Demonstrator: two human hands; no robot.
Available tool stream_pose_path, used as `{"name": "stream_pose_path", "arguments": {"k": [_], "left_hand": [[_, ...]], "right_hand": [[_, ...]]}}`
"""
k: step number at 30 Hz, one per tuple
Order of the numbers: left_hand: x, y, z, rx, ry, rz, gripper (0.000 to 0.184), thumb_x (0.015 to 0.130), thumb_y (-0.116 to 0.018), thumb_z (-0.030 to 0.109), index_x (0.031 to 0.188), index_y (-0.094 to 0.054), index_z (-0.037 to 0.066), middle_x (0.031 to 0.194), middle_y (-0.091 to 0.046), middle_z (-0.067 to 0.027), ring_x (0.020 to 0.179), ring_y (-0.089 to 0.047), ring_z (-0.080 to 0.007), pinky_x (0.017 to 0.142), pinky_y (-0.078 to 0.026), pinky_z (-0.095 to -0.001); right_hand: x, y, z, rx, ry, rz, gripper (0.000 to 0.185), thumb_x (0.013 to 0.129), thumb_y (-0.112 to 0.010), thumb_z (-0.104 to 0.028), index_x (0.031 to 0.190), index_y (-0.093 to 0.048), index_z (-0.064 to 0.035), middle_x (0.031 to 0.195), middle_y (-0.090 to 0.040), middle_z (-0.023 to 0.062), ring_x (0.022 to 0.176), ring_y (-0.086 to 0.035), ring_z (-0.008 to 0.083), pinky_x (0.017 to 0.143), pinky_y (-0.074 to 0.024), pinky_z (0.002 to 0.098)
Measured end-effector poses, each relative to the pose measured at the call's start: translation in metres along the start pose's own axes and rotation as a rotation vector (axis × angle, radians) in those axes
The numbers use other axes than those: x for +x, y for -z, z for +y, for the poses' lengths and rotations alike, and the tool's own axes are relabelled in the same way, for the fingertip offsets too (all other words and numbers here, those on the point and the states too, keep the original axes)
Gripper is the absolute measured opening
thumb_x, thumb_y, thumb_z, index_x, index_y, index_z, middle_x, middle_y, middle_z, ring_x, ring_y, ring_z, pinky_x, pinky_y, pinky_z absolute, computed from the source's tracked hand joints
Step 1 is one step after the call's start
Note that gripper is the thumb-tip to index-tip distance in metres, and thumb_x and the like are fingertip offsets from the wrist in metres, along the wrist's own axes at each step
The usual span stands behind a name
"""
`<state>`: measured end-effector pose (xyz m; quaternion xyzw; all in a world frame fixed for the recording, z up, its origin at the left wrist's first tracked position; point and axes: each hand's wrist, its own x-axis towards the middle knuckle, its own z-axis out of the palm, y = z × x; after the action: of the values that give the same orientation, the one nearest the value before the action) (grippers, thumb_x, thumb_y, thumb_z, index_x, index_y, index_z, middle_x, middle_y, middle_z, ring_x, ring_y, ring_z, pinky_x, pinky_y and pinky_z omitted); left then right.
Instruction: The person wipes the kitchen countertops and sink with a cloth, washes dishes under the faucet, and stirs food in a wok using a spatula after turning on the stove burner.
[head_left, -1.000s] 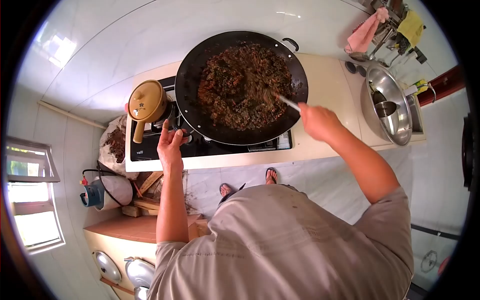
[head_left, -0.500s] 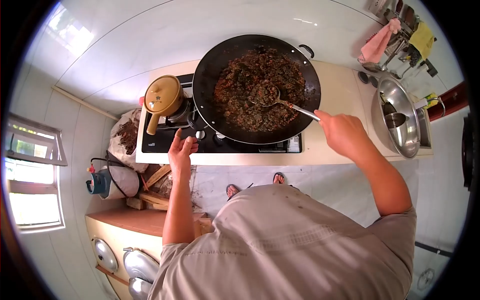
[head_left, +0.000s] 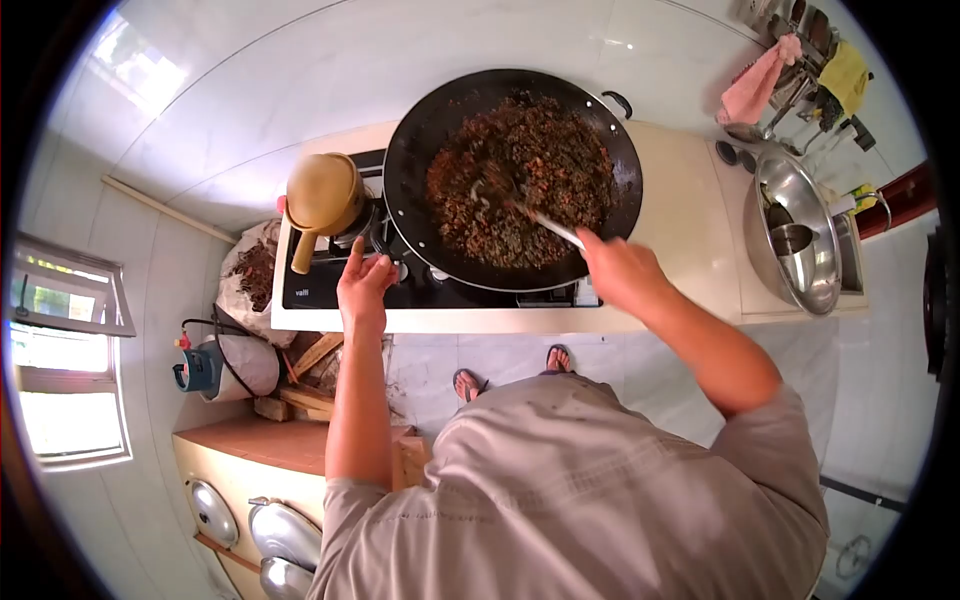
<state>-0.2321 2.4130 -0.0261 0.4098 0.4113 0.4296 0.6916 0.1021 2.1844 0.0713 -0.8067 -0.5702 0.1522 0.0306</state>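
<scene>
A big black wok (head_left: 400, 180) sits on the gas stove (head_left: 330, 290), with a dark, reddish crumbly food (head_left: 540, 150) spread inside it. My right hand (head_left: 625, 275) is closed on the handle of a metal ladle (head_left: 558, 230), whose blurred bowl is in the food left of the wok's middle. Near the wok's lower left side, my left hand (head_left: 365, 280) is raised by the stove's front, its index finger pointing up and apart from the others. Whether it touches the wok's near handle is unclear. A yellow-brown lidded pot (head_left: 325, 195) stands left of the wok.
At the right end of the counter (head_left: 690, 230) a steel basin (head_left: 830, 250) holds metal ware. Utensils and cloths (head_left: 762, 85) hang on the wall behind. A gas cylinder (head_left: 195, 370), wood pieces (head_left: 310, 395) and pot lids (head_left: 285, 530) are at the lower left.
My right hand has moved left and slightly down, taking the ladle's bowl leftward through the food. My left hand has shifted slightly up. Since the earliest frame, the whole view has shifted.
</scene>
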Motion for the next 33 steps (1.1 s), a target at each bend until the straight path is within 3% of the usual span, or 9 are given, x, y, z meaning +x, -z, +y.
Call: {"name": "stream_pose_path", "arguments": {"k": [3,7,11,15,21,26,27,29,33], "left_hand": [[0.000,-0.008,0.010,-0.160,0.127,-0.039,0.065,0.103,-0.069,0.010,0.160,-0.038,0.005,0.107,-0.073,-0.0111,0.080,-0.067,-0.0125,0.071,-0.055,-0.0267],[0.030,0.006,-0.005,-0.216,0.081,-0.108,0.065,0.103,-0.067,0.007,0.160,-0.038,0.006,0.101,-0.073,-0.0081,0.077,-0.064,-0.0109,0.066,-0.050,-0.0235],[0.027,-0.005,-0.008,-0.172,0.005,-0.095,0.067,0.101,-0.068,0.004,0.161,-0.037,0.006,0.097,-0.072,-0.0060,0.075,-0.062,-0.0086,0.065,-0.048,-0.0217],[0.015,-0.002,0.005,-0.020,0.008,-0.158,0.067,0.103,-0.065,0.005,0.162,-0.035,0.005,0.093,-0.072,-0.0050,0.077,-0.061,-0.0092,0.068,-0.048,-0.0225],[0.010,-0.010,0.002,0.090,-0.038,-0.087,0.074,0.102,-0.066,0.004,0.166,-0.027,0.004,0.093,-0.072,-0.0055,0.076,-0.060,-0.0083,0.066,-0.048,-0.0225],[0.004,-0.011,0.009,0.172,-0.074,-0.090,0.077,0.102,-0.067,0.006,0.166,-0.025,0.002,0.092,-0.074,-0.0055,0.070,-0.059,-0.0077,0.066,-0.049,-0.0228],[0.000,-0.007,0.007,0.183,-0.069,-0.083,0.077,0.102,-0.068,0.007,0.166,-0.025,0.002,0.092,-0.075,-0.0056,0.070,-0.059,-0.0076,0.066,-0.049,-0.0229],[0.004,-0.011,0.006,0.186,-0.084,-0.078,0.078,0.101,-0.069,0.008,0.166,-0.025,0.002,0.093,-0.075,-0.0059,0.070,-0.059,-0.0076,0.067,-0.049,-0.0229],[0.001,-0.014,0.009,0.202,-0.062,-0.091,0.078,0.101,-0.070,0.010,0.165,-0.026,0.001,0.093,-0.075,-0.0060,0.070,-0.061,-0.0081,0.066,-0.050,-0.0235]], "right_hand": [[0.058,0.003,0.035,-0.230,0.006,0.120,0.030,0.099,-0.054,-0.016,0.127,-0.058,-0.0047,0.084,-0.074,0.0182,0.078,-0.073,0.0427,0.066,-0.0566,0.0581],[0.004,0.012,0.074,0.026,0.007,0.091,0.031,0.100,-0.051,-0.016,0.126,-0.063,-0.0053,0.089,-0.074,0.0193,0.084,-0.073,0.0429,0.074,-0.0572,0.0575],[0.008,0.001,0.024,0.042,0.008,-0.034,0.020,0.099,-0.049,-0.012,0.110,-0.063,-0.0032,0.091,-0.074,0.0195,0.086,-0.073,0.0424,0.078,-0.0574,0.0570],[0.051,0.024,0.040,-0.191,-0.074,0.084,0.025,0.101,-0.053,-0.017,0.120,-0.061,-0.0038,0.091,-0.075,0.0187,0.085,-0.074,0.0411,0.074,-0.0581,0.0546],[0.007,0.008,0.036,-0.020,0.063,-0.097,0.025,0.097,-0.053,-0.014,0.114,-0.067,-0.0034,0.097,-0.075,0.0204,0.087,-0.074,0.0413,0.078,-0.0594,0.0532],[0.060,0.028,0.035,-0.153,-0.090,0.117,0.025,0.095,-0.055,-0.013,0.115,-0.068,-0.0043,0.093,-0.075,0.0180,0.088,-0.074,0.0393,0.075,-0.0589,0.0532],[0.049,0.035,0.048,-0.159,-0.045,0.115,0.025,0.094,-0.057,-0.013,0.113,-0.070,-0.0036,0.095,-0.075,0.0191,0.090,-0.074,0.0390,0.077,-0.0589,0.0525],[0.028,0.039,0.073,-0.111,0.026,-0.170,0.023,0.092,-0.060,-0.013,0.109,-0.072,-0.0050,0.098,-0.074,0.0211,0.093,-0.073,0.0404,0.080,-0.0583,0.0525],[0.025,0.019,0.012,-0.018,0.004,-0.082,0.022,0.095,-0.054,-0.010,0.109,-0.068,-0.0011,0.101,-0.075,0.0199,0.096,-0.073,0.0398,0.082,-0.0589,0.0520]]}}
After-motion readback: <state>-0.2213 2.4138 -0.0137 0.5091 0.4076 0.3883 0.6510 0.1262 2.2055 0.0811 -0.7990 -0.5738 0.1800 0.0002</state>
